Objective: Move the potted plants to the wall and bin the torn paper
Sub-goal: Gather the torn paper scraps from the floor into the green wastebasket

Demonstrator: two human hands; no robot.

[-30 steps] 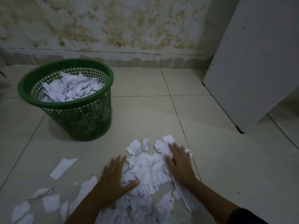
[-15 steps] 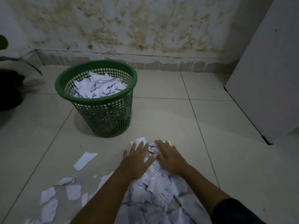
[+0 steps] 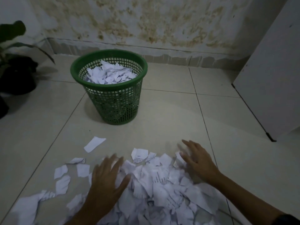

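Tiled floor point(image 3: 170, 127): left hand point(image 3: 107, 179), right hand point(image 3: 198, 161) flat, flanking torn paper point(image 3: 155, 181).

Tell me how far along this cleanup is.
Done: the green bin already holds torn paper, and a potted plant sits near the wall. In hand: left hand and right hand lie open on the floor pile. Left: that pile and the stray scraps.

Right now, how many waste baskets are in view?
1: the green mesh basket stands on the floor tiles near the wall, beyond both hands, already holding torn paper. Nothing suggests another is hidden.
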